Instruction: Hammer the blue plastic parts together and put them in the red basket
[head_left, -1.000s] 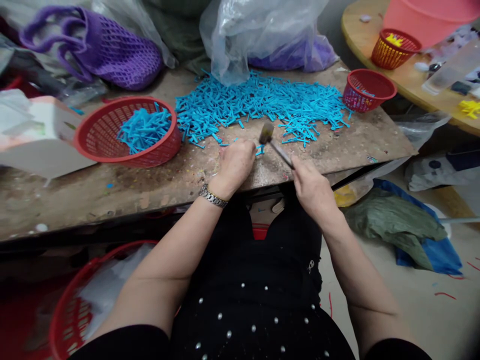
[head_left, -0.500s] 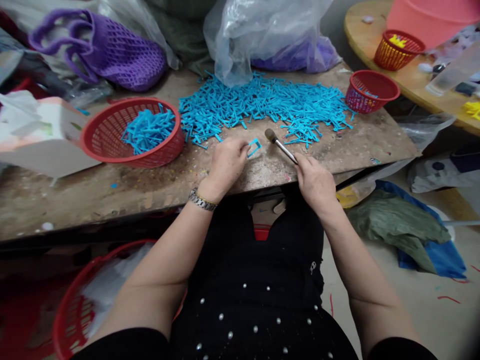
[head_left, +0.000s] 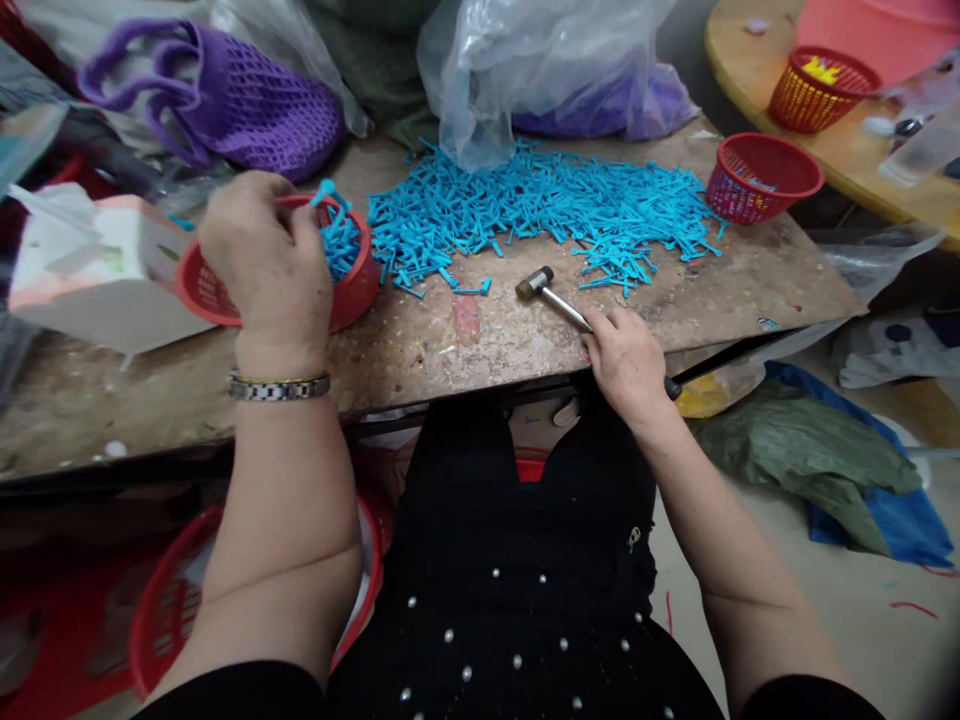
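My left hand, with a metal watch band at the wrist, hangs over the red plastic basket. Its fingers curl down behind the hand, so whether they hold anything is hidden. Thin blue plastic pieces fill the basket's right side, some sticking up close to my thumb. My right hand is closed round the metal handle of a small mallet, whose dark head rests at the bench. A large heap of similar blue pieces spreads behind it. One loose blue piece lies left of the mallet head.
On the worn bench, a tissue box stands left and a purple mesh bag behind. Clear plastic bags sit behind the heap. A smaller red basket stands right, near a round table. Below is another red basket.
My left hand has moved left from the bench front to over the red basket; the small blue rectangular piece it held is out of sight. The mallet head has turned and sits slightly lower.
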